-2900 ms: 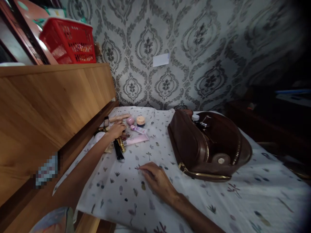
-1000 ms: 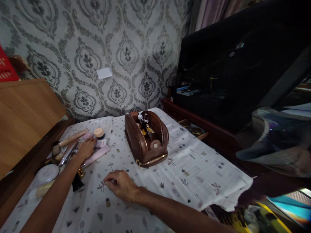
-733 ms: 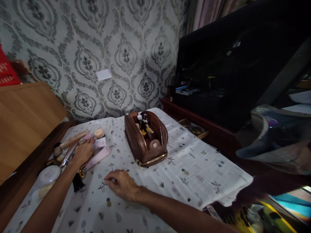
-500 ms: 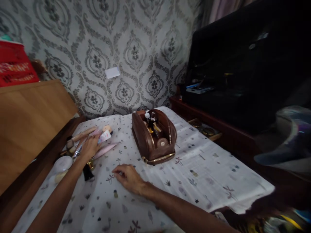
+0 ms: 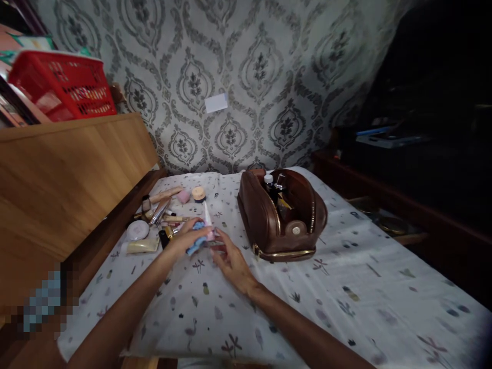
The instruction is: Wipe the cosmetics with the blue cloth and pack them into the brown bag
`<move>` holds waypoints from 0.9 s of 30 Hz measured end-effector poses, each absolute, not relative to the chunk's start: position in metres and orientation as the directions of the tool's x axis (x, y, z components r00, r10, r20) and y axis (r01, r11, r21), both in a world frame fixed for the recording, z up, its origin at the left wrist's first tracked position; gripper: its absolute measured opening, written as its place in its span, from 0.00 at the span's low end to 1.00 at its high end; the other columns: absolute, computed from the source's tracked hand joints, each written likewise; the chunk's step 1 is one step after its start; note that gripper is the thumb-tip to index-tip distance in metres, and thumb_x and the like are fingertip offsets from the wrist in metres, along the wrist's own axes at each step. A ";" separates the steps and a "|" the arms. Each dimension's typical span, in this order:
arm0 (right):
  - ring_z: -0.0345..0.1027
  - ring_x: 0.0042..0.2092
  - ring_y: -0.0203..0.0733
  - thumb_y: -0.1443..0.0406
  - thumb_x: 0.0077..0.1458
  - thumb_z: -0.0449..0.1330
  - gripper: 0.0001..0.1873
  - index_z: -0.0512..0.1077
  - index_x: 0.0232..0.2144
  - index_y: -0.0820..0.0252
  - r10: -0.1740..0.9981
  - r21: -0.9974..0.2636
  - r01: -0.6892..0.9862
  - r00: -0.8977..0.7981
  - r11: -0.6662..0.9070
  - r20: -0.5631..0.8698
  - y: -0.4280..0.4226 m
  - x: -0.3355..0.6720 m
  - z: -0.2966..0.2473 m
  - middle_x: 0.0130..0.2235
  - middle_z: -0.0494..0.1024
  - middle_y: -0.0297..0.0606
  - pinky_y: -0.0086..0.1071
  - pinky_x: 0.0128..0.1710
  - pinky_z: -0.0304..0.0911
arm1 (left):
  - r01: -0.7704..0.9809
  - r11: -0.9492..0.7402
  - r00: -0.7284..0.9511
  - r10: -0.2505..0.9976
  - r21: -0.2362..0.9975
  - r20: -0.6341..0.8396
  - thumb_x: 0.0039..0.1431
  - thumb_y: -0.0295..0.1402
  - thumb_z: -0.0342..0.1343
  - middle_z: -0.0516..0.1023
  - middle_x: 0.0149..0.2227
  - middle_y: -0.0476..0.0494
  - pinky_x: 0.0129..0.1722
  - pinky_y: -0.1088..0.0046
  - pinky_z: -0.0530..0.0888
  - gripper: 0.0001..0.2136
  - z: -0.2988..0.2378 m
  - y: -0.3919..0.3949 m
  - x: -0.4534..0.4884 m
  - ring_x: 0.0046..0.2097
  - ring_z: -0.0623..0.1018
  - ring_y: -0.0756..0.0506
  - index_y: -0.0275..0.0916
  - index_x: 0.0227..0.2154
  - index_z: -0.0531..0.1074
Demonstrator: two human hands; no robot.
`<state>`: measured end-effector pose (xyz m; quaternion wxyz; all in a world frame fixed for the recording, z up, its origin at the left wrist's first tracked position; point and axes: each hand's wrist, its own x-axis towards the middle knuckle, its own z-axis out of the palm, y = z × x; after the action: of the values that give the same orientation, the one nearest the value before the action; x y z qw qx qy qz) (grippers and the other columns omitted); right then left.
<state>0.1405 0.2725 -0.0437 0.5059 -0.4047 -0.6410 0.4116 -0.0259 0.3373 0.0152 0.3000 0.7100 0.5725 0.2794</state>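
My left hand [image 5: 183,241] is closed around a pink-and-white tube [image 5: 207,214], narrow end up, together with a bright blue item [image 5: 197,240] whose kind I cannot make out. Just right of it, my right hand [image 5: 232,264] has its fingers apart, the fingertips at the tube's pink lower end. Beyond the left hand lie loose cosmetics: a jar with a peach lid [image 5: 199,193], a pink sponge-like piece [image 5: 183,196], a round white compact [image 5: 137,230], a pale yellow tube [image 5: 142,246] and several slim sticks. A brown cosmetic bag [image 5: 265,218] stands unzipped on the right, bottles [image 5: 280,183] inside.
A white patterned cloth [image 5: 307,307] covers the surface under everything. Along the left runs a wooden panel [image 5: 88,169], with a red basket [image 5: 65,84] on top. Patterned wallpaper [image 5: 246,92] closes the back, and a dark open drawer [image 5: 392,225] sits at the right.
My left hand has left the pile, moving right with the tube and blue item. My right hand has come up to meet it, fingers spreading. The view has swung left.
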 end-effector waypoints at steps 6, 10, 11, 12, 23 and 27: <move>0.69 0.32 0.38 0.60 0.55 0.59 0.24 0.63 0.54 0.59 0.953 -0.966 -0.067 -0.163 0.248 0.256 0.283 0.141 -0.049 0.40 0.75 0.38 0.31 0.30 0.70 | 0.538 -0.272 0.278 0.951 0.797 0.137 0.61 0.47 0.54 0.75 0.37 0.47 0.40 0.70 0.72 0.13 0.008 0.300 -0.002 0.39 0.76 0.45 0.42 0.38 0.67; 0.71 0.32 0.40 0.54 0.53 0.60 0.23 0.66 0.48 0.59 0.969 -0.974 -0.163 -0.168 0.154 0.182 0.285 0.141 -0.046 0.36 0.75 0.38 0.32 0.28 0.68 | 0.543 -0.337 0.117 0.937 0.769 0.328 0.65 0.43 0.50 0.72 0.44 0.43 0.47 0.68 0.72 0.13 0.009 0.291 -0.003 0.45 0.74 0.45 0.43 0.46 0.60; 0.70 0.31 0.40 0.53 0.53 0.61 0.23 0.66 0.48 0.58 0.974 -0.975 -0.186 -0.167 0.124 0.156 0.285 0.140 -0.044 0.35 0.75 0.38 0.32 0.28 0.68 | 0.542 -0.400 0.140 0.910 0.739 0.390 0.67 0.41 0.48 0.71 0.46 0.41 0.51 0.67 0.71 0.12 0.007 0.288 -0.003 0.48 0.74 0.45 0.42 0.48 0.59; 0.70 0.30 0.40 0.53 0.52 0.61 0.23 0.67 0.47 0.58 0.977 -0.973 -0.207 -0.169 0.097 0.133 0.283 0.140 -0.043 0.34 0.75 0.37 0.32 0.27 0.67 | 0.537 -0.477 0.203 0.873 0.696 0.442 0.68 0.39 0.47 0.70 0.50 0.39 0.55 0.65 0.70 0.11 0.005 0.285 -0.002 0.52 0.72 0.44 0.42 0.49 0.59; 0.70 0.27 0.36 0.49 0.48 0.67 0.22 0.72 0.36 0.59 0.886 -0.972 -0.227 -0.460 -0.058 0.054 0.272 0.145 -0.022 0.32 0.73 0.34 0.28 0.23 0.58 | 0.559 -0.509 0.183 0.846 0.655 0.501 0.69 0.36 0.44 0.73 0.48 0.39 0.56 0.60 0.69 0.12 0.009 0.326 -0.016 0.53 0.73 0.42 0.40 0.51 0.62; 0.69 0.28 0.37 0.48 0.49 0.67 0.24 0.74 0.40 0.59 0.880 -0.984 -0.179 -0.469 -0.017 0.070 0.272 0.144 -0.022 0.32 0.71 0.33 0.27 0.23 0.58 | 0.391 -0.337 0.091 0.940 0.857 0.328 0.67 0.44 0.48 0.74 0.35 0.47 0.44 0.69 0.72 0.12 0.011 0.336 -0.025 0.39 0.75 0.46 0.41 0.43 0.68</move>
<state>0.1445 0.2722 -0.0218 0.4121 -0.3092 -0.5673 0.6425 -0.0253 0.3358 0.0112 0.2983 0.6756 0.4925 0.4605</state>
